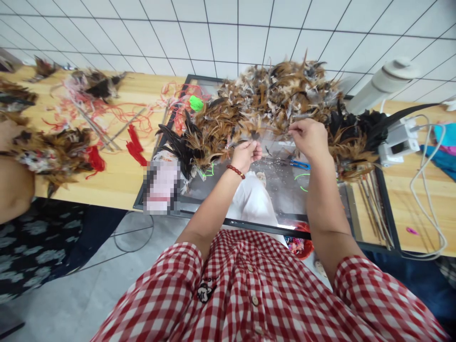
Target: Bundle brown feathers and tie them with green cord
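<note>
My left hand, with a brown bead bracelet, is closed in a pinch. A small tan feather tuft with a dark centre rises from its fingertips. Off to the right, my right hand is raised, thumb and fingers pressed together; whatever they hold is too fine to make out. Behind both hands spreads a large heap of brown feathers. Black feathers lie to the left and more black feathers to the right. Blue-handled snips rest on the dark glass-like tabletop panel below my right hand.
A white bottle and white charger with a cable stand right. Thin sticks lie near the right frame edge. Left are green yarn, red tassels, pink threads and another person's arm by a feather bundle.
</note>
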A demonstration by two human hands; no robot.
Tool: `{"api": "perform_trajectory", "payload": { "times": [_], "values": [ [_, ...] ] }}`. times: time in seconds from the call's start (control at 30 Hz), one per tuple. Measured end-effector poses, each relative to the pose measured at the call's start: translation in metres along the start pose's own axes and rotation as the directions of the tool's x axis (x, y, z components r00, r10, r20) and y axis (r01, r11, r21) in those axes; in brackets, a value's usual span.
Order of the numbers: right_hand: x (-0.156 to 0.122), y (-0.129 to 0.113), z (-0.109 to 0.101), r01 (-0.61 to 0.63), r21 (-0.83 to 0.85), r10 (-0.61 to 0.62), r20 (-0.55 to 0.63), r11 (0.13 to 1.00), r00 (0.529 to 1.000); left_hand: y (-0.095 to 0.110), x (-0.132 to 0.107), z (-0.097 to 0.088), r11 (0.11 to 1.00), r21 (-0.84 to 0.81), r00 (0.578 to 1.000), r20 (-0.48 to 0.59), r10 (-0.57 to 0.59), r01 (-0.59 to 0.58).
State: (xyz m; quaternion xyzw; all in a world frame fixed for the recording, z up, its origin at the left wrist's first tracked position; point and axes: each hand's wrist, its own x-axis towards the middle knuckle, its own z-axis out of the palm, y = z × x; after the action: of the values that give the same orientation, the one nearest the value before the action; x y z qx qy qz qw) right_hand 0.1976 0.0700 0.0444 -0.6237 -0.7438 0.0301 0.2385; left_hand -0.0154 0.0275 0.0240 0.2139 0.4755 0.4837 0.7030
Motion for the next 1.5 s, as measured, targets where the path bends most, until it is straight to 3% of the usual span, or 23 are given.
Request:
{"api": "perform_trajectory", "payload": {
  "times": [0.1,0.23,0.37,0.43,0.5,0.57,0.67,0.8,0.9,0.97,1.03,1.07,1.13,1.2,1.37,1.5],
  "values": [
    [-0.001,-0.006,0.003,0.003,-0.016,0.0,0.157,1.0,0.988,0.0,0.002,-0.002,0.997,-0.075,1.0,-0.006,0.004,-0.004],
    [-0.004,-0.028,0.01,0.061,-0.05,-0.035,0.41,0.997,0.911,-0.001,0.005,-0.005,0.991,-0.135,1.0,0.003,0.01,-0.009],
    [-0.007,-0.045,0.024,0.068,-0.15,0.014,0.487,0.986,0.873,-0.001,0.006,-0.006,0.979,-0.202,1.0,-0.006,0.015,-0.016],
    [-0.007,-0.045,0.029,0.086,-0.124,-0.01,0.516,0.989,0.857,-0.001,0.007,-0.006,0.977,-0.211,1.0,-0.02,0.008,-0.012],
    [-0.006,-0.04,0.029,0.09,-0.024,-0.066,0.508,0.996,0.859,0.0,0.006,-0.007,0.978,-0.207,1.0,-0.022,0.004,-0.008],
    [-0.004,-0.033,0.024,0.064,0.078,-0.092,0.444,0.995,0.891,-0.001,0.006,-0.007,0.98,-0.197,1.0,-0.013,-0.001,-0.001],
    [-0.002,-0.024,0.01,0.006,0.131,-0.05,0.334,0.991,0.941,-0.002,0.006,-0.006,0.981,-0.194,1.0,-0.005,-0.005,0.004],
    [-0.001,-0.025,0.004,-0.042,0.216,-0.022,0.285,0.975,0.958,-0.003,0.006,-0.004,0.985,-0.171,1.0,0.008,0.02,-0.018],
    [-0.003,-0.032,0.014,-0.12,0.526,-0.086,0.35,0.842,0.933,-0.003,0.004,-0.005,0.998,-0.064,0.995,0.097,-0.007,0.014],
    [-0.005,-0.036,0.023,-0.266,0.712,-0.182,0.486,0.65,0.855,-0.003,0.004,-0.008,0.996,0.036,0.973,0.211,-0.091,0.085],
    [-0.008,-0.037,0.03,-0.429,0.77,-0.278,0.592,0.472,0.757,-0.004,0.004,-0.011,0.981,0.112,0.933,0.308,-0.186,0.159],
    [-0.009,-0.037,0.032,-0.487,0.775,-0.296,0.614,0.404,0.732,-0.004,0.004,-0.013,0.974,0.133,0.914,0.34,-0.219,0.184],
    [-0.01,-0.036,0.035,-0.534,0.79,-0.266,0.608,0.302,0.748,-0.004,0.004,-0.016,0.967,0.153,0.891,0.381,-0.248,0.204],
    [-0.009,-0.037,0.036,-0.529,0.808,-0.183,0.579,0.26,0.794,-0.003,0.002,-0.016,0.966,0.165,0.878,0.407,-0.252,0.2],
    [-0.006,-0.044,0.036,-0.493,0.799,-0.037,0.537,0.344,0.843,-0.004,-0.003,-0.011,0.978,0.155,0.894,0.404,-0.192,0.139],
    [-0.006,-0.047,0.038,-0.452,0.775,-0.067,0.531,0.441,0.845,-0.008,0.0,-0.008,0.987,0.1,0.932,0.326,-0.155,0.129]
  ]
}}
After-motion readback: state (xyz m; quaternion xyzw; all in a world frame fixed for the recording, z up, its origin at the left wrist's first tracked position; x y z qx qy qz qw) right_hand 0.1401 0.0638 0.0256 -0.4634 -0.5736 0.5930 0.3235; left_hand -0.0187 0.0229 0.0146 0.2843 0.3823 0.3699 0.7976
